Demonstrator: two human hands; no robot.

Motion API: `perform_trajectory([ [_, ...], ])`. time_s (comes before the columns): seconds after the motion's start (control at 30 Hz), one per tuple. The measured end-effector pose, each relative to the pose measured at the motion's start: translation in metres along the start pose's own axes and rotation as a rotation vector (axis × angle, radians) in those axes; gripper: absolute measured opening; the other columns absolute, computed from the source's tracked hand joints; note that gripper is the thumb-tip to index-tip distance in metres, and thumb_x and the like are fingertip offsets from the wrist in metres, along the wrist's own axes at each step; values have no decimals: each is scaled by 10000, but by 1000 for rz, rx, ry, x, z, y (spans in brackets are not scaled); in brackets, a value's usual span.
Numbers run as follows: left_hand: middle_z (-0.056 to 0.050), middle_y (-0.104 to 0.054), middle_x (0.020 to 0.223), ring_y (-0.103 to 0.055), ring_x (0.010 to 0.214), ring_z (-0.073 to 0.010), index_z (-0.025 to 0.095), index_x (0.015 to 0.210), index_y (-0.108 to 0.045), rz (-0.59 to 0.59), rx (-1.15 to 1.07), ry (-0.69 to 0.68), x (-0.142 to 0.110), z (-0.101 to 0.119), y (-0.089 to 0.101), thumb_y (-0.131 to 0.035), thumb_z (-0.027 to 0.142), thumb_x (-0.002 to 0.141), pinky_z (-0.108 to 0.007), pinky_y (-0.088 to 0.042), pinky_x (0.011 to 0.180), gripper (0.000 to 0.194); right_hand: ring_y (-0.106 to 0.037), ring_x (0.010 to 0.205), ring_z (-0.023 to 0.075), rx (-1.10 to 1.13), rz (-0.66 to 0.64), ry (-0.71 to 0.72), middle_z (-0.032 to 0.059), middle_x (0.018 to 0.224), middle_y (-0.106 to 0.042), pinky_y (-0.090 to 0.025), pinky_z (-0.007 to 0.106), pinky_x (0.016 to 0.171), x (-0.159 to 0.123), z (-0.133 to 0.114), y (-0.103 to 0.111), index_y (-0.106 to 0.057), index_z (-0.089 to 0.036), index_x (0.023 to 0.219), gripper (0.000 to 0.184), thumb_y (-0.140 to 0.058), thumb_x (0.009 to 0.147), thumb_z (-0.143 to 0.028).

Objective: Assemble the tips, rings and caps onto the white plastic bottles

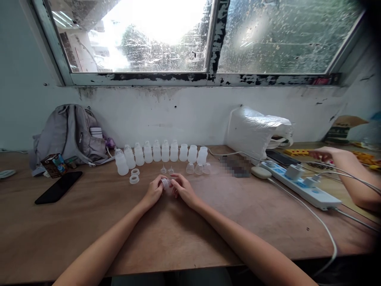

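Observation:
My left hand (154,190) and my right hand (185,188) meet near the middle of the table, fingers closed around a translucent baby bottle collar ring (165,183). Whether a nipple sits in it is hard to make out. Just beyond my fingers are two clear bottle nipples (170,170). Behind them runs a row of several frosted baby bottles (156,153); those on the left wear tops, while three open bottles (193,154) stand at the right end. Two loose collar rings (134,180) lie to the left. Three clear dome caps (199,169) rest in front of the open bottles.
On the left are a grey backpack (70,131), a small box (54,165) and a black phone (58,188). A white bag (253,131), a round pale puck (261,172) and a power strip (300,184) with cables lie right. Another person's arm (351,167) reaches in there.

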State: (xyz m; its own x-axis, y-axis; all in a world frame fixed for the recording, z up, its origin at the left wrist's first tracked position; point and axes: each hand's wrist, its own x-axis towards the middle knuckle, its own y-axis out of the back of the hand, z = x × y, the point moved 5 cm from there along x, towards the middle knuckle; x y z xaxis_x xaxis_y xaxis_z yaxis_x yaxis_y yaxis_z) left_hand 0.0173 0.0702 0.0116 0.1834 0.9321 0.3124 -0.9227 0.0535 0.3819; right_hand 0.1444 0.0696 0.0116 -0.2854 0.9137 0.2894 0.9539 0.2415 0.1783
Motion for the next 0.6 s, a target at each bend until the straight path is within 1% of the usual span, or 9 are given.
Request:
perform_trajectory([
  [0.03, 33, -501, 623, -442, 456, -89, 171, 872, -515, -21, -52, 3, 0, -1, -1, -366, 163, 734, -202, -381, 430, 203, -481, 438, 89, 27, 14, -27, -15, 665, -532, -386, 198, 351, 2, 4, 1, -477, -204, 1022, 310, -453, 779, -395],
  [0.1, 26, -504, 642, -460, 489, -92, 163, 852, -518, -51, -134, 2, 1, -1, -4, -389, 147, 697, -192, -383, 417, 202, -468, 412, 86, 38, 10, -53, -22, 633, -522, -366, 195, 324, 4, 9, 3, -504, -194, 921, 270, -488, 754, -404],
  [0.17, 17, -517, 668, -492, 540, -100, 160, 861, -514, -53, -214, 30, 1, -3, -5, -424, 152, 675, -191, -406, 440, 206, -454, 394, 81, 22, 0, -49, -28, 600, -515, -360, 197, 327, 5, 12, 4, -507, -187, 792, 229, -511, 737, -410],
  [0.2, 11, -530, 693, -511, 563, -104, 162, 877, -505, -45, -271, 65, 2, -5, -6, -436, 164, 678, -197, -423, 464, 211, -448, 387, 79, 15, 6, -42, -31, 584, -513, -359, 198, 331, 5, 12, 5, -495, -188, 748, 225, -515, 735, -412],
  [0.3, -28, -573, 832, -571, 637, -117, 174, 950, -456, -27, -497, 207, 2, -11, -6, -409, 252, 743, -239, -467, 566, 225, -432, 370, 75, 2, 57, -14, -34, 563, -510, -352, 202, 343, 4, 10, 8, -465, -196, 701, 224, -506, 742, -412],
  [0.37, -52, -575, 916, -589, 686, -129, 180, 987, -442, -55, -585, 248, 1, -12, -8, -372, 339, 790, -266, -473, 618, 262, -430, 370, 77, -17, 79, 4, -31, 559, -511, -345, 204, 349, 2, 8, 9, -465, -198, 699, 220, -501, 748, -409],
  [0.43, -49, -576, 918, -585, 717, -137, 180, 1012, -456, -94, -529, 207, 0, -8, -9, -419, 404, 783, -266, -467, 634, 322, -436, 380, 84, -44, 76, 17, -32, 539, -504, -346, 206, 360, 1, 6, 8, -473, -200, 705, 215, -504, 748, -408],
  [0.53, -20, -587, 823, -561, 711, -140, 165, 956, -526, -110, -248, 78, -1, -2, -8, -555, 400, 710, -250, -448, 648, 341, -447, 395, 96, -72, 74, 34, -41, 497, -479, -359, 211, 385, 0, 1, 8, -486, -202, 717, 217, -498, 753, -416],
  [0.6, -17, -592, 807, -550, 727, -146, 162, 904, -568, -95, -62, -3, -1, 2, -7, -576, 371, 697, -249, -437, 672, 294, -448, 405, 98, -94, 81, 53, -43, 494, -470, -361, 212, 400, -1, -2, 9, -492, -201, 724, 218, -484, 763, -415],
])
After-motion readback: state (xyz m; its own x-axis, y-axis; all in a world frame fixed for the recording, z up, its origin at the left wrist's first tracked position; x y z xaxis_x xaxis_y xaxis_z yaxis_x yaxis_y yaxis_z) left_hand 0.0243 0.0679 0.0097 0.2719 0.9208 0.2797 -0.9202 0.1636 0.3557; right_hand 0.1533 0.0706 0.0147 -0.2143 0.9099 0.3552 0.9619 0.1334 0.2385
